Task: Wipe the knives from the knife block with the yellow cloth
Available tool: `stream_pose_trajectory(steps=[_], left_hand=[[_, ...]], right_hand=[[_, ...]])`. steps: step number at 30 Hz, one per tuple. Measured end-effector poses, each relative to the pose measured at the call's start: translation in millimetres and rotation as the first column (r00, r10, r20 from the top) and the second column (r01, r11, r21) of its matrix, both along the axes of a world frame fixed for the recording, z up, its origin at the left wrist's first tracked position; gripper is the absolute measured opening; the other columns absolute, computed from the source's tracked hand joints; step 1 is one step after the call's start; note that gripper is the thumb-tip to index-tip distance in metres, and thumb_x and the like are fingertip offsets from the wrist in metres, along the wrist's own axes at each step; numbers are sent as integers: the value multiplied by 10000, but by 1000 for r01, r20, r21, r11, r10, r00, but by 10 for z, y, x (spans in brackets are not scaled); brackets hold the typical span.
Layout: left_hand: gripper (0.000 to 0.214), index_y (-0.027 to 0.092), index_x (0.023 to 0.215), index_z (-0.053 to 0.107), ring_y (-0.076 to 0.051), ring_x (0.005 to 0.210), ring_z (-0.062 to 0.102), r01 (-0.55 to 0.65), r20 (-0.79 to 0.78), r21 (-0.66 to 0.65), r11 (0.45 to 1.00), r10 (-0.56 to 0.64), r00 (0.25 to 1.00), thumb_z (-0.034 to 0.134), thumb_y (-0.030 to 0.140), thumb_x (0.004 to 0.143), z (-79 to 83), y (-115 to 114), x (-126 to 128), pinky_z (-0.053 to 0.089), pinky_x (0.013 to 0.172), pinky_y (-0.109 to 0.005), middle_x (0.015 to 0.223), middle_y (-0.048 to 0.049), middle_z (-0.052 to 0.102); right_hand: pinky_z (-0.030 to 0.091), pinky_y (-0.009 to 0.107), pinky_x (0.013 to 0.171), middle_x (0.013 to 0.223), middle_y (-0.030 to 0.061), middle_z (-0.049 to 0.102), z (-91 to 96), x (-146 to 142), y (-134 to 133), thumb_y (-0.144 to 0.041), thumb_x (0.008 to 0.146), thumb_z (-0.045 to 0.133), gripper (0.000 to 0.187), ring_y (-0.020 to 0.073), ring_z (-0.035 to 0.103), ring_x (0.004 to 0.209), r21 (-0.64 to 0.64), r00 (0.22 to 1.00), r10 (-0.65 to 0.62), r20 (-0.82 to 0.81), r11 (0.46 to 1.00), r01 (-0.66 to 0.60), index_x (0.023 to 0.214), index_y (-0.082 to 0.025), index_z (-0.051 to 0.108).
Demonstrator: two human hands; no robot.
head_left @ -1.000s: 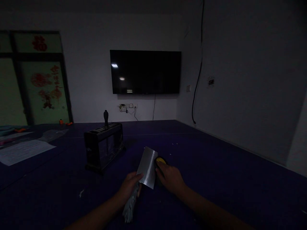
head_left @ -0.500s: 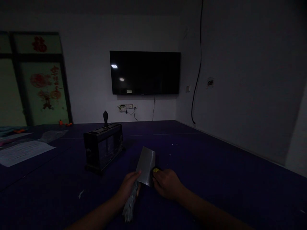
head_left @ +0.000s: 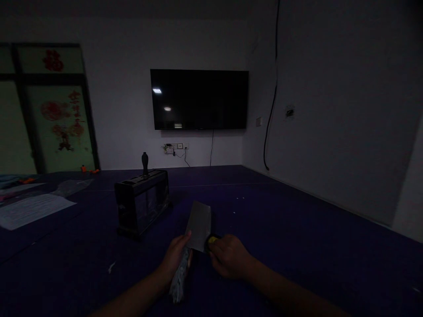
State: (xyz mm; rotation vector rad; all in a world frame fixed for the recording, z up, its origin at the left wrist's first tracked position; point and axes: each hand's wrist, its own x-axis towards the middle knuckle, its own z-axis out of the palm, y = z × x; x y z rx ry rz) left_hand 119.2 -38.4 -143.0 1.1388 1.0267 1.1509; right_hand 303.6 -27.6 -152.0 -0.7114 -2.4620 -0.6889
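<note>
My left hand is closed round a cleaver near where its handle meets the blade. The broad metal cleaver blade points away from me, tilted a little. Crumpled grey plastic-like wrapping covers the handle below my fingers. My right hand pinches a small black-and-yellow tool at the blade's right edge; its exact kind is too dark to make out. Whether the tool touches the edge cannot be told.
A black knife block with see-through sides stands ahead on the left, one dark handle rising from its top. Printed paper and clear plastic film lie farther left on the purple surface. White scraps are scattered about.
The cleaver has shifted slightly left, and its blade has lost its bright sheen. My right hand has moved slightly left and down with the black-and-yellow tool.
</note>
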Motion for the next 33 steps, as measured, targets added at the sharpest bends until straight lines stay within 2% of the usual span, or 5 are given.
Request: stream_pose_trajectory(steps=[9,13,18,23,33], left_hand=[[527,174,566,488,-84,285,378,-90,47,46,995,88,995,520,698,615,-63,-49,0,257,325,-197,357,42,439],[486,185,623,477,-84,283,376,-202,-24,148,968,208,978,552,665,621,75,-185,11,276,321,-194,371,60,436],[459,200,621,445,-104,310,423,-300,-185,361,883,383,905,541,649,629,670,-329,-143,335,342,-207,381,61,433],[434,199,578,426,-102,327,426,-234,-457,475,848,465,758,489,620,666,1313,-279,-697,326,360,-201,389,54,436],[447,193,536,392,-105,358,405,-69,-888,437,897,442,125,380,597,727,2479,33,-1970,326,399,-203,381,44,399]], right_hand=[[284,290,498,675,42,602,2,18,-11,-164,802,376,188,153,521,551,-10,1000,-4,10,1000,4,756,-162,558],[298,291,514,712,54,615,6,31,-31,-162,805,375,185,158,536,580,-9,1000,-21,1,1000,21,761,-165,555],[300,284,520,713,46,612,-8,48,-19,-172,814,381,168,148,535,585,-37,1000,-5,15,999,5,763,-171,541],[297,285,521,711,49,611,-42,40,30,-190,813,390,154,150,533,581,-44,1000,14,-9,999,-15,766,-167,535],[283,289,512,714,55,609,-39,14,53,-175,801,411,112,157,542,575,-63,1000,13,-19,998,-15,783,-159,521]])
